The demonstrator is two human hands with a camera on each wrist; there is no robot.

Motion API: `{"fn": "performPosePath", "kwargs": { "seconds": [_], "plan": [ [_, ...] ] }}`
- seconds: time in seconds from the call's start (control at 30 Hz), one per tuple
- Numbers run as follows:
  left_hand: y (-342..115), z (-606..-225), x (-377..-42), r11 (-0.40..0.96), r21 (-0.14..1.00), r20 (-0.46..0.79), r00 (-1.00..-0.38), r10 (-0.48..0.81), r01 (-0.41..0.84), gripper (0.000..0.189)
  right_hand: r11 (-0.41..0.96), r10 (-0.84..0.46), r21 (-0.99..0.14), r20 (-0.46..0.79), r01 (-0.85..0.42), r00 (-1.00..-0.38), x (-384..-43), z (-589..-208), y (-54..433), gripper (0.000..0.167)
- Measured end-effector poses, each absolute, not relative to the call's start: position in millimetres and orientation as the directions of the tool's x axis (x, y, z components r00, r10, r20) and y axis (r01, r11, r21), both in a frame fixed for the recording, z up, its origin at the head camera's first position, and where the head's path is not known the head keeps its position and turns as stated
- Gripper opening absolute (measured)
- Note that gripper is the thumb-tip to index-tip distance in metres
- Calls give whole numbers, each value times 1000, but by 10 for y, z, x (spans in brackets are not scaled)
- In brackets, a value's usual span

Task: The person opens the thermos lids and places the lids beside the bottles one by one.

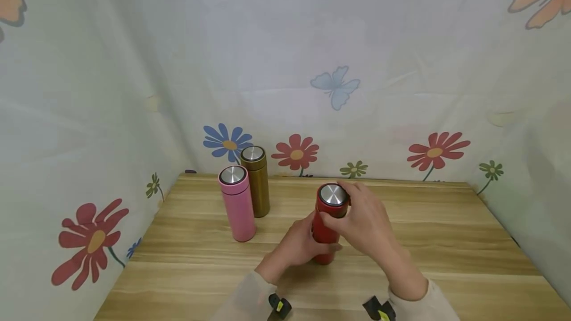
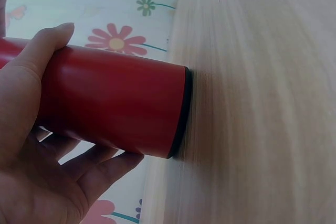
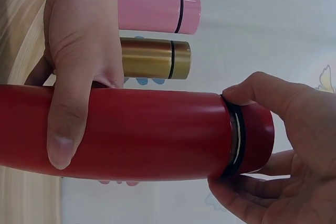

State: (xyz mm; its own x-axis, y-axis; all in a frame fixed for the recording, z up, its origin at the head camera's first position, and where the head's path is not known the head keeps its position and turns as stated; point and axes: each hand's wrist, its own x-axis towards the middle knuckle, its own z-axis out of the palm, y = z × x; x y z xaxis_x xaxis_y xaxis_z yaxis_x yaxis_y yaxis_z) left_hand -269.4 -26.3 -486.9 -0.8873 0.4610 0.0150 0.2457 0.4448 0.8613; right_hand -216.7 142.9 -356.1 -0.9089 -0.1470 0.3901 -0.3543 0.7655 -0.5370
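A red thermos bottle point(image 1: 324, 232) stands upright on the wooden table point(image 1: 401, 241), its lid point(image 1: 333, 195) topped by a silver disc. My left hand point(image 1: 300, 244) grips the lower body; the left wrist view shows the thumb across one side and the fingers point(image 2: 100, 174) beneath. Around the lid, my right hand point(image 1: 368, 218) pinches with thumb and fingers. A dark band with a thin silvery line point(image 3: 237, 135) shows between lid and body in the right wrist view. The bottle's base point(image 2: 181, 114) meets the tabletop.
To the left stand a pink thermos bottle point(image 1: 238, 207) and, just behind it, a gold thermos bottle point(image 1: 258, 185), both upright with lids on. A pale cloth point(image 1: 276, 63) printed with flowers and butterflies rises behind the table and along both sides.
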Motion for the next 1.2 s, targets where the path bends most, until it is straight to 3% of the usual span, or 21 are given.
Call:
{"fn": "performPosePath", "kwargs": {
  "seconds": [0.57,1.2],
  "plan": [
    [-261,-4846,-2690,430,861,35,-876,481,271,70,698,-269,-566,359,-438,-894,-2260,-3533,1591,73],
    [-266,-4832,-2673,444,856,24,-878,478,265,72,659,-306,-602,334,-451,-892,-2278,-3487,1641,78]
  ]
}}
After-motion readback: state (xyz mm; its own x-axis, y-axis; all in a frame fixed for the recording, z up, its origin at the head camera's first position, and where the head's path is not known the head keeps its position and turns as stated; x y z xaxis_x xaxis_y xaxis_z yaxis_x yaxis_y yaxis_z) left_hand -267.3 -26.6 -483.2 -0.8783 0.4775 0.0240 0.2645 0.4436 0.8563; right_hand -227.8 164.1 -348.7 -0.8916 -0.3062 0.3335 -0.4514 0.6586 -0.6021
